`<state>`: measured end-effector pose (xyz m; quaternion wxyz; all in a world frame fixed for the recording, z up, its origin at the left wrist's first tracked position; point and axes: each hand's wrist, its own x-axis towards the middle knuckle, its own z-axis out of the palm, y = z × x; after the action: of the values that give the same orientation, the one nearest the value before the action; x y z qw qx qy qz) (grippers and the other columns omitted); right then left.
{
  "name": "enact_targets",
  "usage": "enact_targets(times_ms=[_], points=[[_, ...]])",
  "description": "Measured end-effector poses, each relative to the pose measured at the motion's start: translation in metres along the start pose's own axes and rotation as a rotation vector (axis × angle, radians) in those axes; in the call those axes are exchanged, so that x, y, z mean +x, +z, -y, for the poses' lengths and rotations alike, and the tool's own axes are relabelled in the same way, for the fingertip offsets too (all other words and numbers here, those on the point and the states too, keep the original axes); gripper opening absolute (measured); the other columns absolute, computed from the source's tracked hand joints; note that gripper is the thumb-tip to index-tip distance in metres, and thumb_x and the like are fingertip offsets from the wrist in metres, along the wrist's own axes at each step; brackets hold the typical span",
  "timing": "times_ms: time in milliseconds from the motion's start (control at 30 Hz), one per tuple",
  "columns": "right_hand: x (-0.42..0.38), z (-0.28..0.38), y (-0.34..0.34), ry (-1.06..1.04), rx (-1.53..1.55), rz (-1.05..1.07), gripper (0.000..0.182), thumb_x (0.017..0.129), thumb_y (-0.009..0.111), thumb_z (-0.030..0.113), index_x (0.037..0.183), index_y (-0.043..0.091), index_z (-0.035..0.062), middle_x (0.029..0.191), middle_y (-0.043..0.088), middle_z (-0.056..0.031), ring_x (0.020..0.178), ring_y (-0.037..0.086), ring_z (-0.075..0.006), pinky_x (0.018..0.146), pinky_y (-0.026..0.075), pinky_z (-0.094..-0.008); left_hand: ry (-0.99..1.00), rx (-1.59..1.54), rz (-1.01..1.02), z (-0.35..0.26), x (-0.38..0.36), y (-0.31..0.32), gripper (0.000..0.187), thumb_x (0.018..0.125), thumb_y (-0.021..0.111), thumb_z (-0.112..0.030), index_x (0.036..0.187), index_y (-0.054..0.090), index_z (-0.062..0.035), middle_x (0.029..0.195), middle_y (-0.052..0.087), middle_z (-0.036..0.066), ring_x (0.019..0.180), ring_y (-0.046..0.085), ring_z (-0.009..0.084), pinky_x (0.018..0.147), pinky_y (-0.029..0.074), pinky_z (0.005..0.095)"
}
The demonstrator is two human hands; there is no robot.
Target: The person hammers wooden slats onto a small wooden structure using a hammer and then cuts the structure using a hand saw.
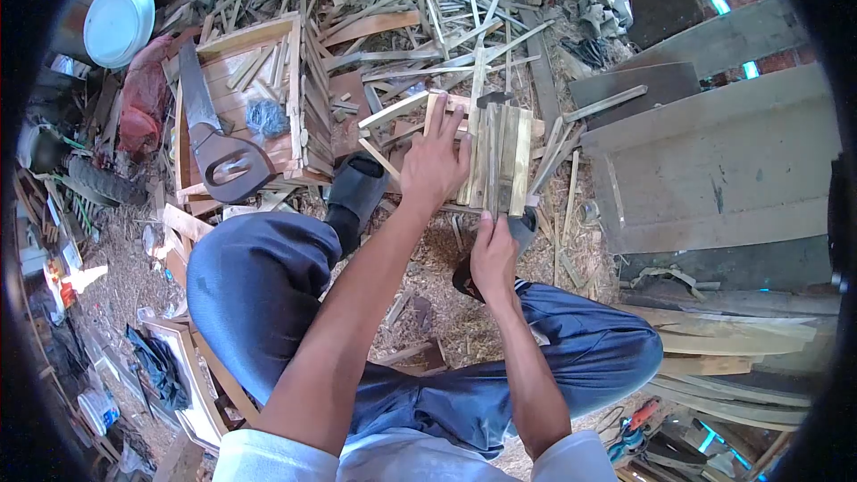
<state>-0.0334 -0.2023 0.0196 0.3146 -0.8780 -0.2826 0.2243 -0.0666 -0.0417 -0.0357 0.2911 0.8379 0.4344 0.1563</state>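
Note:
My left hand (433, 163) lies with its fingers spread over a small frame of pale wooden slats (520, 156), pressing on its left side. With my right hand (494, 254) I grip the near end of a hammer (493, 161). Its dark head points away from me, over the far edge of the slats, and its handle runs along them. The slatted piece sits between my feet, just above the ground. How its slats are joined underneath is hidden.
A wooden crate (297, 80) with a handsaw (203, 116) across it stands at the left. Loose wood strips (384, 22) are heaped ahead. Large boards (714, 165) lean at the right, above stacked planks (732, 339). Shavings cover the floor.

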Motion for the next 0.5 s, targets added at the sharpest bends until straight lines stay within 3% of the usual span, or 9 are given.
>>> enact_targets(times_ms=[67, 167, 233, 400, 500], points=[[0.003, -0.001, -0.003, -0.022, -0.085, 0.023, 0.029, 0.103, 0.045, 0.024, 0.094, 0.052, -0.0035, 0.07, 0.059, -0.0317, 0.071, 0.058, -0.0524, 0.057, 0.041, -0.0558, 0.006, -0.009, -0.008, 0.002, 0.001, 0.002, 0.054, 0.096, 0.048, -0.038, 0.145, 0.045, -0.0174, 0.162, 0.023, 0.005, 0.095, 0.065, 0.0437, 0.083, 0.056, 0.048], [-0.001, 0.008, -0.007, -0.08, -0.022, -0.105, 0.029, 0.103, 0.046, 0.023, 0.093, 0.052, -0.0036, 0.069, 0.059, -0.0325, 0.071, 0.058, -0.0535, 0.058, 0.042, -0.0566, 0.004, 0.008, -0.017, -0.001, -0.002, -0.002, 0.054, 0.096, 0.048, -0.038, 0.146, 0.045, -0.0177, 0.162, 0.023, 0.004, 0.094, 0.065, 0.0432, 0.084, 0.055, 0.0479], [0.0, 0.006, -0.005, -0.028, -0.041, -0.075, 0.029, 0.103, 0.046, 0.023, 0.094, 0.052, -0.0036, 0.07, 0.059, -0.0325, 0.071, 0.059, -0.0532, 0.058, 0.042, -0.0563, -0.051, -0.004, 0.053, -0.008, -0.001, -0.01, 0.049, 0.097, 0.049, -0.035, 0.142, 0.048, -0.0151, 0.16, 0.028, 0.007, 0.11, 0.061, 0.0407, 0.089, 0.054, 0.0486], [0.006, -0.003, -0.01, -0.051, -0.123, -0.045, 0.027, 0.103, 0.046, 0.022, 0.096, 0.053, -0.0039, 0.072, 0.061, -0.0321, 0.071, 0.06, -0.0522, 0.058, 0.043, -0.0559, -0.022, -0.005, 0.011, -0.005, 0.001, -0.005, 0.05, 0.097, 0.049, -0.035, 0.142, 0.047, -0.0158, 0.159, 0.028, 0.007, 0.108, 0.062, 0.0419, 0.088, 0.054, 0.0494], [0.003, 0.015, -0.024, -0.072, 0.061, -0.132, 0.029, 0.103, 0.047, 0.024, 0.099, 0.053, -0.0029, 0.07, 0.061, -0.0316, 0.071, 0.06, -0.0528, 0.059, 0.044, -0.0564, -0.038, 0.004, 0.02, -0.004, -0.002, -0.006, 0.05, 0.097, 0.049, -0.035, 0.142, 0.048, -0.0161, 0.159, 0.029, 0.007, 0.106, 0.063, 0.0421, 0.087, 0.054, 0.0497]])
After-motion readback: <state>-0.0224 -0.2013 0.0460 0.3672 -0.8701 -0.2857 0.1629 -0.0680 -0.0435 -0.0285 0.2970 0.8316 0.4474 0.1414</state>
